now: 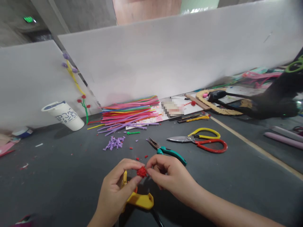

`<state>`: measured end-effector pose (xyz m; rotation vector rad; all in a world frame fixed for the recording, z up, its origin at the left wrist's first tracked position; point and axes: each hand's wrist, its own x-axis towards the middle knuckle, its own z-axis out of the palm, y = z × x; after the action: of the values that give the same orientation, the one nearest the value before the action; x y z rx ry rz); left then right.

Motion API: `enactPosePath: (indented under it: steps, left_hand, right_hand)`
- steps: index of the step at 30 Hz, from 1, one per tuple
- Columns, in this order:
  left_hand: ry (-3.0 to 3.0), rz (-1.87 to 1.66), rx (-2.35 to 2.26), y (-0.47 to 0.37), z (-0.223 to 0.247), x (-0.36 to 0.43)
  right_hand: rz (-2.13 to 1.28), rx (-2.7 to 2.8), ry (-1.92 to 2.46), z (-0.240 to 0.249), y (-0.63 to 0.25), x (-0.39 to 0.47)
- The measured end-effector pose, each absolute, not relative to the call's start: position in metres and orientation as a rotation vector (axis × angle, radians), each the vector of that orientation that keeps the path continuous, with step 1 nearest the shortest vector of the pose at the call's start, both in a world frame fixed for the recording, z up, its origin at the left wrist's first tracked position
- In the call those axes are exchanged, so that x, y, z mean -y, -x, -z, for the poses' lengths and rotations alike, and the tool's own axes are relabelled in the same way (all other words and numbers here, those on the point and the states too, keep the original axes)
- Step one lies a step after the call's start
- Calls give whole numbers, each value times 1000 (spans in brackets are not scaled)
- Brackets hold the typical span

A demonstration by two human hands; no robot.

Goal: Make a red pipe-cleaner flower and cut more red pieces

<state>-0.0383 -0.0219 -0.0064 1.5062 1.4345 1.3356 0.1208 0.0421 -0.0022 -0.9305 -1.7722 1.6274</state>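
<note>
Left hand (120, 186) pinching red cluster (141, 171), right hand (165, 173) beside

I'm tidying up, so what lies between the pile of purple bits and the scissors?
The nose of the pliers and a tiny purple scrap, seen in the head view.
</note>
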Motion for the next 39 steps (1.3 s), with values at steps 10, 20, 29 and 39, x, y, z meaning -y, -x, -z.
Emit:
enactPosePath:
  steps: [10, 20, 29, 39]
  left_hand:
    - [-1327, -1389, -1477, 38, 6, 22]
    - [-836, -1545, -1378, 49, 5, 17]
    - [-845, -1547, -1347, 53, 3, 17]
    - [-569, -1769, -1129, 75, -5, 10]
  right_hand:
    - [-1606, 1754, 948, 3, -126, -46]
    - [-412, 2786, 567, 23, -108, -16]
    - [-176, 2945, 586, 25, -105, -10]
    - [-1037, 2800, 567, 6, -119, -24]
